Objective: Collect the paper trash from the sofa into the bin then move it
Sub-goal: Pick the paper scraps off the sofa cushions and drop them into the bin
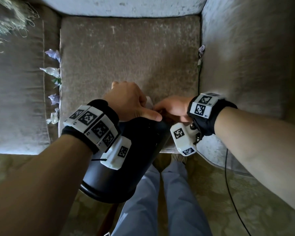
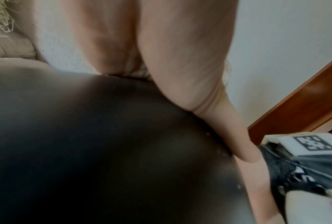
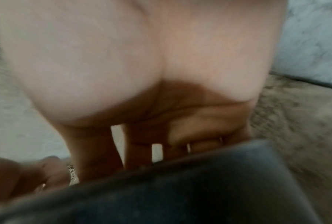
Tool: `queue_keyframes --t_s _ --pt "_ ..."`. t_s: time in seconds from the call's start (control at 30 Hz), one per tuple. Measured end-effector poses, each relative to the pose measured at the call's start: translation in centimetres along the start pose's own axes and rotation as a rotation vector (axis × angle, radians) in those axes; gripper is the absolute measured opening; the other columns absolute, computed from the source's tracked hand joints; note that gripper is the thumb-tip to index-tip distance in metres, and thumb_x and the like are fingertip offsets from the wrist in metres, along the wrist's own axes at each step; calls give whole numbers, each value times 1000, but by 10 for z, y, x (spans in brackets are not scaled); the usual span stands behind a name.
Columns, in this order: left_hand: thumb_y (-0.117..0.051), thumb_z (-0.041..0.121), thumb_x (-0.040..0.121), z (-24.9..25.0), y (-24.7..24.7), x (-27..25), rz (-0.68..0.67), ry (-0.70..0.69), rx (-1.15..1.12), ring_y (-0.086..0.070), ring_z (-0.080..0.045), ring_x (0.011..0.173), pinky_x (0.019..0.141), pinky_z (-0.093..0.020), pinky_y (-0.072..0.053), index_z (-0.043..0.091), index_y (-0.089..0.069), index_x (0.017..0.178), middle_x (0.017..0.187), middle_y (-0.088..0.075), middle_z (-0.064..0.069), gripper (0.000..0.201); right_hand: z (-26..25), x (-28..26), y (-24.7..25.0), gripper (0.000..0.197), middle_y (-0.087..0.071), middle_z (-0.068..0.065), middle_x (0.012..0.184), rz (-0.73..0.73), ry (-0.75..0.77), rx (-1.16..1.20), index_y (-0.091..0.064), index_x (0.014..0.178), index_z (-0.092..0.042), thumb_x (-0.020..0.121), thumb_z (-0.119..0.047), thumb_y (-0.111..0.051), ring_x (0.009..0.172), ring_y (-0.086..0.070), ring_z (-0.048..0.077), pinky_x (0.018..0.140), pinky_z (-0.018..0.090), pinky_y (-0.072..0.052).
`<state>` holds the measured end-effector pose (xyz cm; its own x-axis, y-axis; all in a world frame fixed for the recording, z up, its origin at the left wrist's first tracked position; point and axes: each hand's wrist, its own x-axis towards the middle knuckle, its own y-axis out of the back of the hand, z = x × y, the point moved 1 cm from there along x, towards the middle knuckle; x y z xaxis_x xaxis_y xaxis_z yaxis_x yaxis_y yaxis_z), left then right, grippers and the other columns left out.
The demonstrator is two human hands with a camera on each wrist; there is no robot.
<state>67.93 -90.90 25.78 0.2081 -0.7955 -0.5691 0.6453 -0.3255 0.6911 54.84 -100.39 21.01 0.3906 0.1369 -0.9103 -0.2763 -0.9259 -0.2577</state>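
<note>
We stand at the front edge of a brown-cushioned sofa [image 1: 129, 53], a black bin [image 1: 126, 160] tilted against the seat with its mouth turned toward the cushion. Our left hand [image 1: 128, 101] grips the bin at its rim, fingers curled over the far edge and the thumb laid flat along the dark outer wall; the left wrist view shows that thumb [image 2: 226, 121] pressed on the bin [image 2: 103, 151]. Our right hand [image 1: 174, 109] meets it at the rim from the other side, fingers bent down toward the opening; the right wrist view, badly blurred, shows the fingers [image 3: 190, 133] curled above the bin's edge [image 3: 180, 189] with something pale behind them, and we cannot tell whether they hold it. A pale scrap [image 1: 149, 102] shows between the two hands.

Paper trash lies tucked in the gap to the left of the seat cushion: crumpled pieces in lilac and white [image 1: 54, 54], [image 1: 51, 71], [image 1: 54, 99], [image 1: 54, 115]. More scraps [image 1: 201, 51] sit in the right-hand gap beside the armrest [image 1: 245, 57]. Grey trousers [image 1: 160, 201] and a patterned carpet [image 1: 262, 201] fill the foreground; a black cable [image 1: 228, 184] trails from the right wrist.
</note>
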Motion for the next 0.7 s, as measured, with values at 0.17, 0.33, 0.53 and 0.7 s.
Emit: queue_keyframes --t_s 0.17,0.33,0.53,0.7 --pt "-73 71 57 -1 -1 -8 16 -8 -2 -55 -13 58 103 -38 -22 9 -53 48 47 -48 0 66 17 -8 1 29 -69 0 56 -87 65 142 -60 82 -7 100 -7 -37 54 -67 11 51 19 -52" --pt "-64 81 57 5 -3 -12 10 -13 83 -64 -20 72 97 -35 -20 3 -63 61 57 -57 -3 78 25 -21 0 44 -64 0 54 95 137 176 -67 59 -14 96 -17 -44 59 -54 18 59 28 -41" --pt "-57 83 63 23 -15 -18 60 -21 140 -61 -16 72 103 -41 -22 15 -55 55 56 -52 4 68 48 -26 -12 20 -72 5 81 277 176 254 -69 79 -12 90 -21 -55 83 -65 21 78 32 -49" --pt "-63 78 64 39 -23 -18 42 -20 159 -49 -14 54 97 -37 -35 17 -44 48 48 -44 5 66 57 -22 -11 29 -62 -1 53 382 150 427 -58 67 -14 92 -28 -53 48 -57 11 48 18 -45"
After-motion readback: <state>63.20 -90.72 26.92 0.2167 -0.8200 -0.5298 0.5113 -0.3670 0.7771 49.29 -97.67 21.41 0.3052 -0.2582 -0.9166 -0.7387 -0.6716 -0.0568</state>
